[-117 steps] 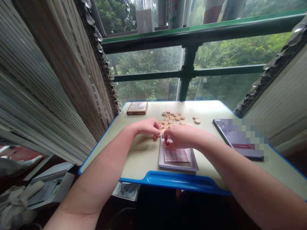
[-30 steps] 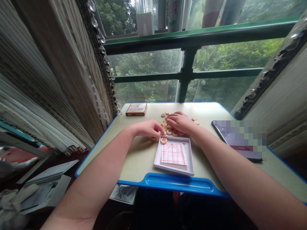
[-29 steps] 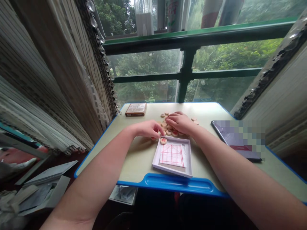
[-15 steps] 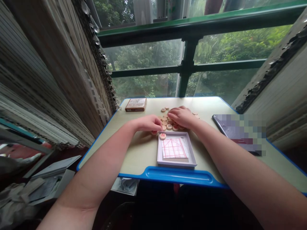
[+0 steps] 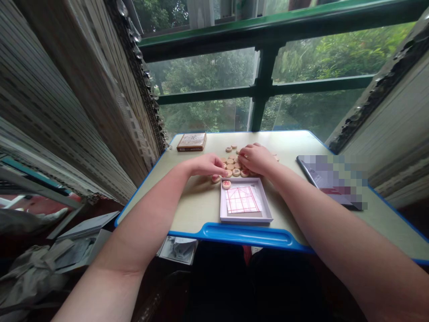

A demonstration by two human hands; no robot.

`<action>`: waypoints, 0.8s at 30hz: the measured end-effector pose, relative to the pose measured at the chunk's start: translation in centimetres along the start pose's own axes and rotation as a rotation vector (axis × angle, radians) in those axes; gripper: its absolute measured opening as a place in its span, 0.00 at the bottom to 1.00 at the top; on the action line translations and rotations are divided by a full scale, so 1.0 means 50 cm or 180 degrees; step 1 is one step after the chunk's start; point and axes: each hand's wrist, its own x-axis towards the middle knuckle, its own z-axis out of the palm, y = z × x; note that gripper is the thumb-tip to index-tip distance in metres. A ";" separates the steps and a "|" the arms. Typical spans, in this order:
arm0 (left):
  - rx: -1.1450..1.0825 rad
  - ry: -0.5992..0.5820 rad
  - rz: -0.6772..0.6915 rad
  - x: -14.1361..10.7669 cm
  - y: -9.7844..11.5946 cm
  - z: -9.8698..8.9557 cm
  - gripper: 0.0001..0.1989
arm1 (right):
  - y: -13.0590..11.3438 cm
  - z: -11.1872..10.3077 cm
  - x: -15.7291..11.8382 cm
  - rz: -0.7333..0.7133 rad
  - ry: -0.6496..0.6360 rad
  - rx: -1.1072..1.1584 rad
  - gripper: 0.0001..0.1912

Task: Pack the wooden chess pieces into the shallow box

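Observation:
A shallow white box (image 5: 271,220) holds a folded paper board (image 5: 243,200) with red lines. One Chinese chess piece (image 5: 226,184), marked in red, lies in its far left corner. My left hand (image 5: 212,165) is closed at the far rim, its thumb and fingers pinched on a round wooden Chinese chess piece (image 5: 229,173). Past the box, my right hand (image 5: 256,157) rests over the loose pieces (image 5: 230,162) with bent fingers slightly apart; its palm hides some of them. Another piece (image 5: 216,179) lies left of the box, below my left hand.
The pale table (image 5: 191,210) has a blue edge with a blue tray groove (image 5: 248,235) in front. A closed brown box (image 5: 191,141) lies at the far left. A dark tablet-like thing (image 5: 321,183), partly blurred out, is at the right. Curtains hang on both sides; a window stands behind.
My left hand's fingers have shifted slightly right, along the box's far rim. My right hand's fingers have drawn in and bent more over the pieces. The view has tilted slightly.

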 end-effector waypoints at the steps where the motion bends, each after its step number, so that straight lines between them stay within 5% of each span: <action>1: 0.0049 -0.0026 -0.0004 0.000 0.000 0.000 0.17 | -0.002 0.000 -0.001 0.0030 -0.0004 -0.0021 0.18; 14: -0.0130 0.0119 -0.0149 -0.006 0.004 0.000 0.09 | -0.002 -0.007 0.003 0.0854 -0.0075 0.0481 0.13; 24: -0.0018 0.0432 -0.0194 -0.003 -0.015 -0.009 0.10 | -0.003 -0.008 0.001 0.0971 -0.0089 0.0602 0.14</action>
